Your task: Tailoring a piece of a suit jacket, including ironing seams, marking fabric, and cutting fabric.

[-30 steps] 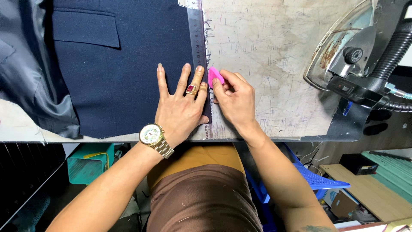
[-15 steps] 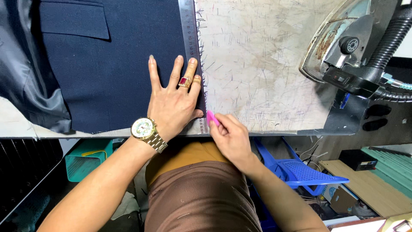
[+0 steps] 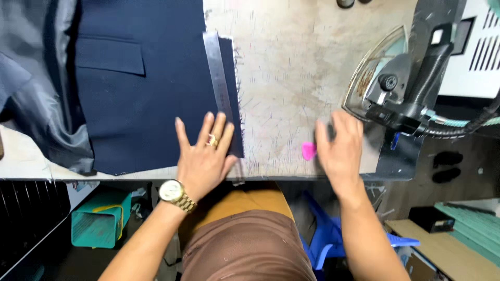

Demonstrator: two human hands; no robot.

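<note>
table (image 3: pixel 291 78) filled most of the view, its pale top covered in short chalk and pen marks. navy jacket (image 3: pixel 135 88) lay flat on its left half, pocket flap up, with grey lining (image 3: pixel 36 99) bunched at the far left. steam iron (image 3: pixel 390 88) stood at the table's right edge, its hose running off to the right. metal ruler (image 3: pixel 219 88) lay along the jacket's right edge, running up and away. left hand (image 3: pixel 204 158) pressed flat on the cloth, fingers spread, fingertips touching the ruler's near end; it gripped nothing. right hand (image 3: pixel 339 148) was blurred, open and palm down on the bare table near the iron, empty as far as could be told. pink chalk (image 3: pixel 309 151) lay loose on the table just left of that hand. below the table edge sat a teal box (image 3: pixel 99 218); its contents could not be made out.
</note>
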